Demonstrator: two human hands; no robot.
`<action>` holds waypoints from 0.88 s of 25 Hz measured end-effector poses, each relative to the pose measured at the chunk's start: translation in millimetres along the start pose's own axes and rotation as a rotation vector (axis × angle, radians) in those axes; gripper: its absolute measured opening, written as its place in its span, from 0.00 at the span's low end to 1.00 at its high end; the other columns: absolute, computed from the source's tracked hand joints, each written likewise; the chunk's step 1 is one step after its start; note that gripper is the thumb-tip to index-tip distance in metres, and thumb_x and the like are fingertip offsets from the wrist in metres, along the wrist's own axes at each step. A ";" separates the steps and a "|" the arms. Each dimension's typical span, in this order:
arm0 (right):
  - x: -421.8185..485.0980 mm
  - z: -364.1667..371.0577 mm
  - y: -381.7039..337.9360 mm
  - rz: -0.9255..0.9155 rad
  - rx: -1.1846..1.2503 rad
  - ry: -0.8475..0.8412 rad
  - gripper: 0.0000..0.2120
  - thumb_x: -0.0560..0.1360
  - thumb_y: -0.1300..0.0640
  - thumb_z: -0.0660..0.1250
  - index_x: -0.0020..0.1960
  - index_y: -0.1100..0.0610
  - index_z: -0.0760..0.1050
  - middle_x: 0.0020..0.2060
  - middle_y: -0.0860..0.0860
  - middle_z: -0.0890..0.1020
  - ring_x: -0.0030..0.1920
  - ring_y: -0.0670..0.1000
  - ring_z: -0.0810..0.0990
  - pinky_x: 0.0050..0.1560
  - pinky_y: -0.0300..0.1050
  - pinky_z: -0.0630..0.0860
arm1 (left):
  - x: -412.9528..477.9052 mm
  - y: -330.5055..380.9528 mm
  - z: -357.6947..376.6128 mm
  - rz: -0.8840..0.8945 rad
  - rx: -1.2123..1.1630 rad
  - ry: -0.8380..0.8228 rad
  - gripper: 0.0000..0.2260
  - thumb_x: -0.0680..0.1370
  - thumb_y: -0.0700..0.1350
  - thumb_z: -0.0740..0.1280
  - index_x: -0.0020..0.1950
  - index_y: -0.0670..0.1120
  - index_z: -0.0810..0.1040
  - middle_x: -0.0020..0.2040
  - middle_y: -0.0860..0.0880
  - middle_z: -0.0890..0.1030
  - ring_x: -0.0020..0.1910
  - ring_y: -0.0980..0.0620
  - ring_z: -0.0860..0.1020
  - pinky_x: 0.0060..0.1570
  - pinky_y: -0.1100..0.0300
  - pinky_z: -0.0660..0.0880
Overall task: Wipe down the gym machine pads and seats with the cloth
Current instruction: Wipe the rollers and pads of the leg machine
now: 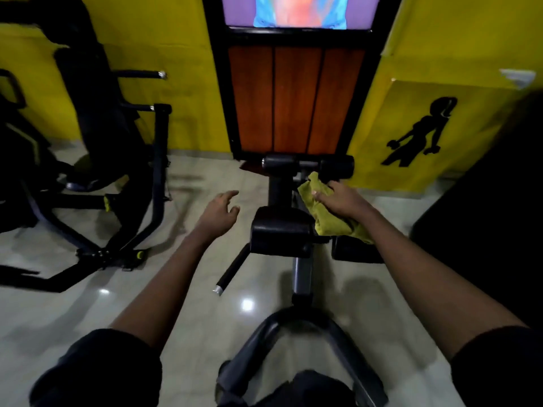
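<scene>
Right grip [340, 198] pinches yellow-green cloth [321, 212], bunched under palm & hanging just right of black seat pad [279, 227], near roller pad [336, 167]. Left grip [219, 212] spread, holds nothing, left of seat pad, above floor [88, 304].

The cloth [320, 211] hides part of the right pad [351, 251]; the top edge crops the screen [296, 10].

No lettering or numbers can be read. The one sign is a black silhouette figure [420, 133] holding dumbbells [392, 143] on the yellow panel [476, 113] at two o'clock.
</scene>
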State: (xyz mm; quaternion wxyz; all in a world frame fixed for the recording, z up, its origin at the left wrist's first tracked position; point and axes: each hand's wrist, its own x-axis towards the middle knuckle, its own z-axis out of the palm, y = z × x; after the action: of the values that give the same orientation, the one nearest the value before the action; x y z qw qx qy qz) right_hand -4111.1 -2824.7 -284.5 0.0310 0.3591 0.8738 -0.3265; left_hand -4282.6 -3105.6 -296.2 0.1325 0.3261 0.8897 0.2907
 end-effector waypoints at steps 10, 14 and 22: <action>72.9 109.7 26.1 0.122 -0.052 0.083 0.31 0.76 0.38 0.66 0.73 0.55 0.67 0.63 0.60 0.75 0.61 0.64 0.77 0.57 0.56 0.76 | 83.4 -48.4 87.3 -0.067 -0.040 -0.349 0.20 0.79 0.39 0.63 0.72 0.40 0.70 0.68 0.36 0.74 0.64 0.38 0.75 0.62 0.54 0.69; 85.8 165.8 44.4 0.162 -0.161 0.035 0.28 0.78 0.41 0.64 0.72 0.56 0.69 0.69 0.60 0.72 0.68 0.64 0.70 0.66 0.58 0.69 | 107.1 -63.4 112.9 -0.127 0.020 -0.455 0.21 0.79 0.40 0.62 0.73 0.40 0.69 0.68 0.37 0.74 0.65 0.39 0.74 0.62 0.55 0.69; 72.6 240.2 14.2 0.383 -0.185 0.207 0.32 0.77 0.37 0.58 0.76 0.51 0.64 0.75 0.55 0.66 0.71 0.67 0.63 0.65 0.65 0.65 | 137.5 -84.3 133.0 -0.170 0.010 -0.533 0.20 0.78 0.38 0.60 0.69 0.48 0.76 0.65 0.45 0.80 0.64 0.44 0.77 0.58 0.60 0.70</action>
State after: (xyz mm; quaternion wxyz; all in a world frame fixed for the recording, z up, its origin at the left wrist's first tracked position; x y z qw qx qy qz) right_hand -4198.9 -2915.5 -501.8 0.0352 0.5454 0.8146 -0.1944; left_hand -4371.9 -3010.0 -459.4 0.3843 0.3158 0.8491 0.1781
